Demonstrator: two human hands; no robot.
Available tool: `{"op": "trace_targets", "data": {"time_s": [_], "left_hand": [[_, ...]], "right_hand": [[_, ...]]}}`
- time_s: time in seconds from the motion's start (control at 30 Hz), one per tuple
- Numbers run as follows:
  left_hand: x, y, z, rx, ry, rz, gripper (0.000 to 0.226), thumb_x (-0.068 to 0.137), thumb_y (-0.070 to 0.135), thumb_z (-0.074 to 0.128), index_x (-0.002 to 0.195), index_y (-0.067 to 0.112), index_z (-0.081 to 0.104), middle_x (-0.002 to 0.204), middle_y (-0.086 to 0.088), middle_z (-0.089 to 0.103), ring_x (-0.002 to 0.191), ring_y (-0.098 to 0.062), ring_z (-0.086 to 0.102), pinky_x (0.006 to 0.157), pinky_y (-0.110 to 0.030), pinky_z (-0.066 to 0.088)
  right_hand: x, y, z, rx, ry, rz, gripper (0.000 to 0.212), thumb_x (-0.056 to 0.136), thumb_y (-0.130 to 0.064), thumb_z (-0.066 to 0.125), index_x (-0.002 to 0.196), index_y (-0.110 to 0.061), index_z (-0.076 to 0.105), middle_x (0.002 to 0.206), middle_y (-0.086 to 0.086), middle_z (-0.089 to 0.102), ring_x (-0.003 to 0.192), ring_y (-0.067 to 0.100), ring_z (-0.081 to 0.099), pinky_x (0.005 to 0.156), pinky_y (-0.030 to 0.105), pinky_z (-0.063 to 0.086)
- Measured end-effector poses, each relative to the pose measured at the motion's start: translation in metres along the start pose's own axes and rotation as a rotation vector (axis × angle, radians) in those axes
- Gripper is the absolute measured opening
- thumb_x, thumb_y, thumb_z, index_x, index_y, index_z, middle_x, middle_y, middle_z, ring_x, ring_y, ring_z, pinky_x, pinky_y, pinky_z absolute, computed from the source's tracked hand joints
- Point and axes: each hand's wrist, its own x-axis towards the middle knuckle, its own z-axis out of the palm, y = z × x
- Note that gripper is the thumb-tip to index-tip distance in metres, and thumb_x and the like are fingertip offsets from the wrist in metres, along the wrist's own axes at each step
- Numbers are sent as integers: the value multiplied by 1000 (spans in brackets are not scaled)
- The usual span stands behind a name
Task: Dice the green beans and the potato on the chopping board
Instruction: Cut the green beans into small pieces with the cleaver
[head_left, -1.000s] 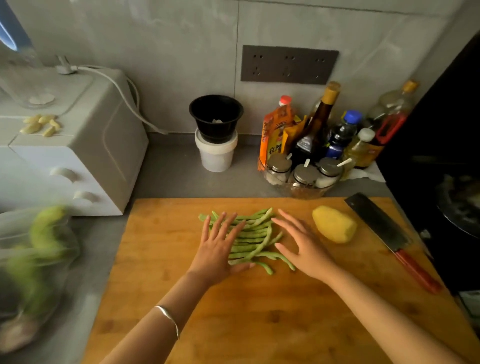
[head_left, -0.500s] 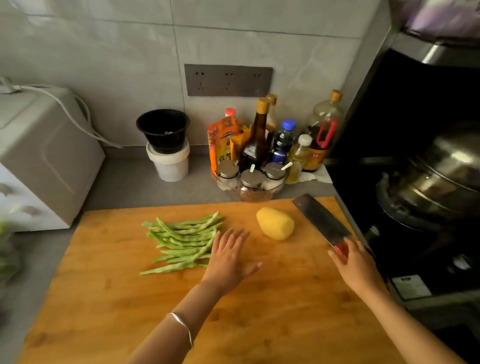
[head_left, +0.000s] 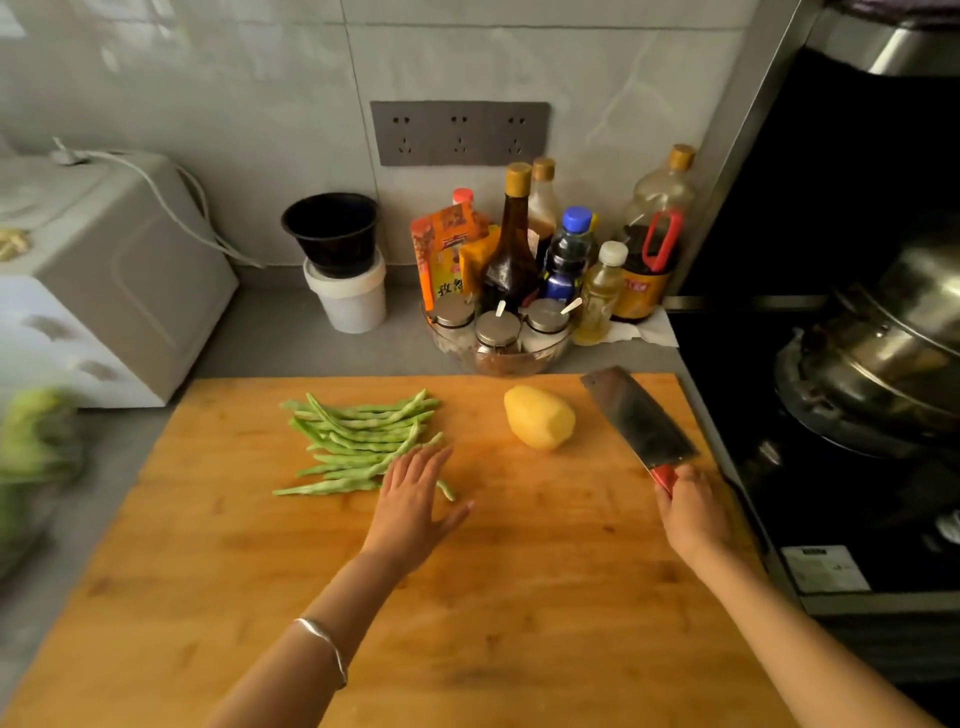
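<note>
A bundle of whole green beans (head_left: 358, 441) lies on the left middle of the wooden chopping board (head_left: 519, 597). To their right sits a peeled yellow potato (head_left: 540, 417), uncut. My left hand (head_left: 415, 506) lies flat with fingers apart at the right end of the beans, touching a few of them. At the board's right edge lies a cleaver (head_left: 639, 418) with a dark blade and a red handle. My right hand (head_left: 688, 512) is closed around that handle.
A cluster of sauce bottles and spice jars (head_left: 540, 280) stands behind the board. A black cup on a white tub (head_left: 343, 270) is at the back. A white appliance (head_left: 104, 280) stands on the left, a stove with a metal pot (head_left: 883, 338) on the right.
My right hand left the beans, reached right and closed on the cleaver's handle. My left hand slid to the beans' right end. The view turned right.
</note>
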Motion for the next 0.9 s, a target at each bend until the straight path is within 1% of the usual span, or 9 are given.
{"op": "trace_targets", "data": {"time_s": [0.1,0.17,0.23,0.37,0.5,0.6,0.67,0.77,0.9], "left_hand": [[-8,-22,-13,46,-23,-67,95,78,83,14,143,17,39,142,-4,44,133,-28,37,110,-45,30],[-10,-35,-20,74,-29,-96,97,77,83,14,142,15,40,141,-6,46,131,-29,38,109,-43,31],[-10,-49,-27,98,-30,-104,88,81,76,27,143,15,39,141,-6,46,131,-29,38,108,-41,31],[-7,-69,-32,167,-128,-91,70,90,50,53,148,19,28,147,-4,36,137,-25,28,111,-35,24],[-3,-76,-34,220,-138,-1,64,85,37,67,142,18,41,138,-10,43,130,-32,35,107,-40,30],[-1,-84,-34,245,-170,70,58,85,32,68,136,18,46,133,-8,45,125,-30,40,103,-40,35],[-2,-88,-33,228,-197,122,51,79,30,73,125,18,55,123,-8,52,115,-32,49,94,-42,43],[-1,-91,-33,237,-204,165,45,71,24,80,111,15,62,107,-10,59,98,-35,56,79,-42,49],[-2,-91,-37,241,-151,252,43,76,19,76,115,13,62,100,-11,61,92,-37,59,75,-41,49]], "right_hand": [[-9,-7,-8,97,11,6,30,99,-25,51,115,2,52,104,23,65,93,40,64,70,43,50],[-16,-9,-18,164,50,8,29,97,-29,55,111,-3,53,92,16,64,79,34,61,56,31,40],[-26,-16,-27,284,99,6,30,95,-36,58,107,-9,55,84,6,60,67,25,54,49,24,31],[-54,-42,-39,481,174,-74,31,90,-47,60,96,-17,55,72,0,59,62,16,55,51,25,36],[-86,-81,-43,721,130,-171,20,89,-41,63,86,-21,59,74,5,64,68,20,60,59,38,47],[-109,-104,-33,893,43,-156,10,88,-31,67,83,-26,60,82,0,68,75,13,63,67,28,49],[-123,-112,-23,962,-3,-129,10,87,-30,67,82,-23,61,81,0,68,72,7,61,65,18,46],[-142,-117,-12,1021,-46,-76,21,81,-40,64,82,-18,64,71,-8,66,64,-1,58,62,15,45],[-163,-110,-7,1014,-106,-60,17,91,-27,62,80,-15,60,56,-19,58,54,-3,53,54,13,38]]}}
